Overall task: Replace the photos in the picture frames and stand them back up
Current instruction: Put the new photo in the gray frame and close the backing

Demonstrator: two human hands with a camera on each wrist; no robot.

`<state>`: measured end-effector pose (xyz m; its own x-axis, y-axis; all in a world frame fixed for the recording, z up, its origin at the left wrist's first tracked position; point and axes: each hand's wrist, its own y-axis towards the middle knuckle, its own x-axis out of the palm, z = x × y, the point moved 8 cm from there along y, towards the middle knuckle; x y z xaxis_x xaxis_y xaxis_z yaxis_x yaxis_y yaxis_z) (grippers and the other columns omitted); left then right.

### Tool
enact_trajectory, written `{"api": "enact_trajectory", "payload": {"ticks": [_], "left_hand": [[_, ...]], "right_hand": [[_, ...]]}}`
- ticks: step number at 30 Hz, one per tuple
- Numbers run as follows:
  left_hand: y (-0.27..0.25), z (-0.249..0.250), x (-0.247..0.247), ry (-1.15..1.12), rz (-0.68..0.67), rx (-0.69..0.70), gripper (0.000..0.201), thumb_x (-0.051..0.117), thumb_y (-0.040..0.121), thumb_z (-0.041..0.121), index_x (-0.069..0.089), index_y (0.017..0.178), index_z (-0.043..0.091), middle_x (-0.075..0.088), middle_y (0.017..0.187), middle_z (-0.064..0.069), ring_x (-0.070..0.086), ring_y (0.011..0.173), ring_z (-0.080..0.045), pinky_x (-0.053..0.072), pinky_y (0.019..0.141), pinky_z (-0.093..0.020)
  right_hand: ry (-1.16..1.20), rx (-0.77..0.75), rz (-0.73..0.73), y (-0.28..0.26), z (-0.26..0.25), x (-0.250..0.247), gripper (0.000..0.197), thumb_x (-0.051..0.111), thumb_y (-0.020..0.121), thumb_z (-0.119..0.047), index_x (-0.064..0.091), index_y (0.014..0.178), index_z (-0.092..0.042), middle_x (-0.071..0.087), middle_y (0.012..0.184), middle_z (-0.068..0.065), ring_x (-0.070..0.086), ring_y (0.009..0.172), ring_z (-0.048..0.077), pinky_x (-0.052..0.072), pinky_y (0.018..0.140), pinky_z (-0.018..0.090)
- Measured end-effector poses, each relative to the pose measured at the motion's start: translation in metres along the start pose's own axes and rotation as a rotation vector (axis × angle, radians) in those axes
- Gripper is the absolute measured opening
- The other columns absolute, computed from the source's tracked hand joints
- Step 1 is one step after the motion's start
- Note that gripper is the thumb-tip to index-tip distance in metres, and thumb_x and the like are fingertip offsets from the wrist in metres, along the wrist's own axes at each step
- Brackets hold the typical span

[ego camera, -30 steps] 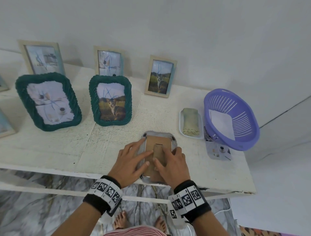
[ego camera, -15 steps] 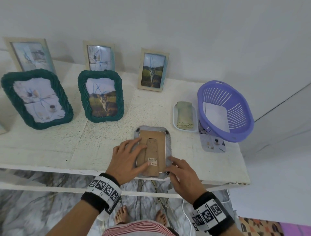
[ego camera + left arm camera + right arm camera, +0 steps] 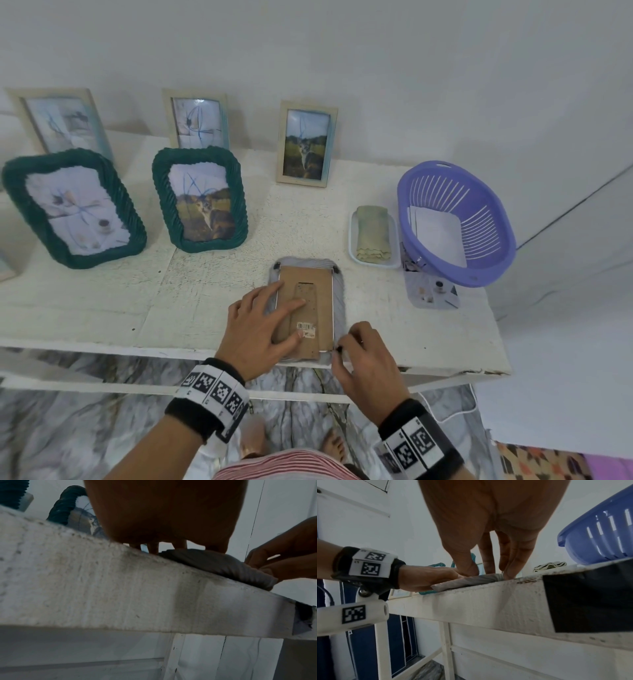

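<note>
On white table (image 3: 102, 308), left hand (image 3: 260, 329) stays flat on grey frame (image 3: 339, 291); right hand (image 3: 363, 356) now pinches its corner clip.

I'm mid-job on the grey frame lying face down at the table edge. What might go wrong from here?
1. The grey frame overhangs the table's front edge; a tug from the right hand, which pinches a small black clip at its near right corner, may slide it off.
2. The left hand only presses flat on the cardboard backing, so the board may shift while clips turn.
3. The purple basket also sits near the table edge, beside the right elbow's path.
</note>
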<state>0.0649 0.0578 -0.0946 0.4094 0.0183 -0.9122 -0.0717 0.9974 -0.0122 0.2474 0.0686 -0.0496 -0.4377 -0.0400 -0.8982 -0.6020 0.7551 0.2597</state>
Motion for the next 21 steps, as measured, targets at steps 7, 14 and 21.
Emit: {"api": "enact_trajectory", "payload": {"ticks": [7, 14, 21], "left_hand": [[0.000, 0.000, 0.000, 0.007, -0.001, -0.008, 0.056, 0.036, 0.082, 0.072, 0.037, 0.136, 0.057, 0.020, 0.157, 0.013, 0.019, 0.139, -0.017, 0.023, 0.108, -0.043], [0.000, -0.001, 0.001, -0.007, 0.004, -0.006, 0.056, 0.037, 0.082, 0.072, 0.036, 0.136, 0.058, 0.020, 0.157, 0.014, 0.019, 0.139, -0.017, 0.022, 0.107, -0.042], [0.000, -0.001, 0.001, -0.017, 0.014, -0.007, 0.055, 0.040, 0.082, 0.071, 0.037, 0.135, 0.058, 0.021, 0.156, 0.014, 0.020, 0.139, -0.017, 0.022, 0.109, -0.043]], "right_hand": [[0.045, 0.146, 0.003, -0.004, 0.005, 0.010, 0.014, 0.071, 0.078, -0.008, 0.059, 0.081, -0.014, 0.049, 0.081, -0.002, 0.047, 0.064, 0.013, 0.038, 0.061, 0.017], [0.098, 0.170, 0.024, -0.005, 0.009, 0.007, 0.015, 0.074, 0.077, -0.009, 0.060, 0.085, -0.012, 0.049, 0.081, -0.003, 0.044, 0.064, 0.009, 0.033, 0.062, 0.010], [0.183, 0.183, -0.025, -0.005, 0.013, 0.017, 0.010, 0.065, 0.083, -0.008, 0.058, 0.081, -0.014, 0.045, 0.083, -0.008, 0.043, 0.065, 0.005, 0.035, 0.062, 0.011]]}}
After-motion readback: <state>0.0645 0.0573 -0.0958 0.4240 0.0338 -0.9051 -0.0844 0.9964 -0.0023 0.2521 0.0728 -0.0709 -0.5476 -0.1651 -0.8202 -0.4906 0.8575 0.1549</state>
